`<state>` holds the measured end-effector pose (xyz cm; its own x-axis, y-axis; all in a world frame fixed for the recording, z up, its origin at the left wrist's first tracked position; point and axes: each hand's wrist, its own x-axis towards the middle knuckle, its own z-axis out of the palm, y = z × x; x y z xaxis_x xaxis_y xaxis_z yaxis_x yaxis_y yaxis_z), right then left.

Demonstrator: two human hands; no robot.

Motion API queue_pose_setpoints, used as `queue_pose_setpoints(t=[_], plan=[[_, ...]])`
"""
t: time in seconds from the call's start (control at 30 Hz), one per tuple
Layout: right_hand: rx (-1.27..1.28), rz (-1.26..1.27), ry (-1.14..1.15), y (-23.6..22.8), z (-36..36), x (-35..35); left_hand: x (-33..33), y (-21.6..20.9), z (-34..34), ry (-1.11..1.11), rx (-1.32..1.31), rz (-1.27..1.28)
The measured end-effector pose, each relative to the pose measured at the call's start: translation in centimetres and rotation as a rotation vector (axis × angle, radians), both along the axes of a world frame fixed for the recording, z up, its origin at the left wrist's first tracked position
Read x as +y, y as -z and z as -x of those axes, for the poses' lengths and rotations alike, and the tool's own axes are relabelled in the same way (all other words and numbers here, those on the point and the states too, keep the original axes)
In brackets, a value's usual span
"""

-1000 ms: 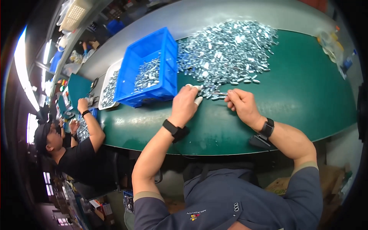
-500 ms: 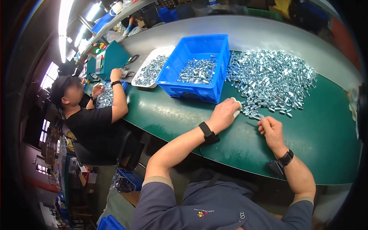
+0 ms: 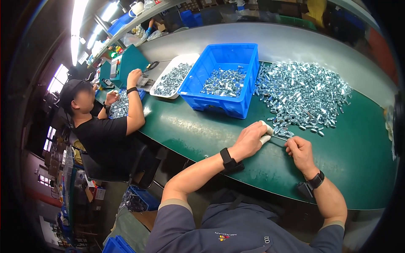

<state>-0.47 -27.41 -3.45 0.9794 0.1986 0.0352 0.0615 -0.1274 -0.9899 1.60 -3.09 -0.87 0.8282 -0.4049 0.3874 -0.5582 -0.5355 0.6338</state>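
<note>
My left hand is pinched closed at the near edge of a heap of small shiny metal parts. White covers wrap its fingertips; whatever they pinch is hidden. To its right, my right hand grips a thin metal rod between thumb and bent fingers. The rod points left, and its far end reaches the covered fingertips. A few loose metal parts lie just beyond the rod on the green tabletop.
Left of the heap stands a blue bin partly filled with similar parts. Beside it is a white tray of parts. A co-worker in black sits at the left, hands over a blue tray near a teal machine.
My left hand has drawn back from the heap's edge toward my right hand, and its fingertips now meet the rod. The whole view has shifted slightly.
</note>
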Motion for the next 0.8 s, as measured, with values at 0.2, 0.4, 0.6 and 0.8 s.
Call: queue_pose_setpoints(t=[0.2, 0.4, 0.6, 0.8], plan=[[-0.044, -0.003, -0.036, 0.3, -0.1, 0.1, -0.8, -0.6, 0.6, 0.077, -0.023, -0.014], [-0.053, -0.016, -0.055, -0.2, 0.3, 0.6, -0.7, -0.7, 0.9, 0.103, -0.032, -0.01], [-0.05, 0.028, -0.127, 1.2, 0.7, 0.3, -1.3, 0.2, 1.7, 0.164, 0.011, 0.031], [-0.186, -0.213, 0.188, 0.9, -0.8, -0.8, 2.2, -5.2, -0.6, 0.051, -0.35, -0.097]])
